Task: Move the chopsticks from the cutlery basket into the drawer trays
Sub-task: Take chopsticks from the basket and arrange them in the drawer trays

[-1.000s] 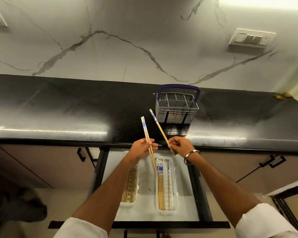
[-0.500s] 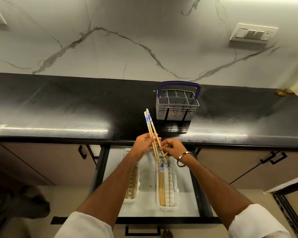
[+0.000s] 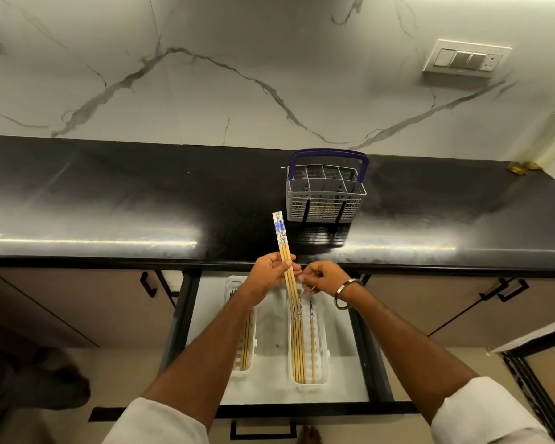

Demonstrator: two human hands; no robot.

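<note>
— Where are the chopsticks (image 3: 284, 251)?
— Bundled upright in the left hand (image 3: 265, 277), fingers clamped round them, above the open drawer (image 3: 269, 373); more lie in both white trays (image 3: 322, 357).
— The right hand (image 3: 322, 278)?
— Beside them, fingers curled; whether it grips them, unclear; the cutlery basket (image 3: 326, 195) stands on the black table (image 3: 141, 193).

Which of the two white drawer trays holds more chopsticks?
The right white plastic tray, below the right hand: a bundle plus one separate stick. The left tray shows fewer, partly hidden by the forearm.
</note>
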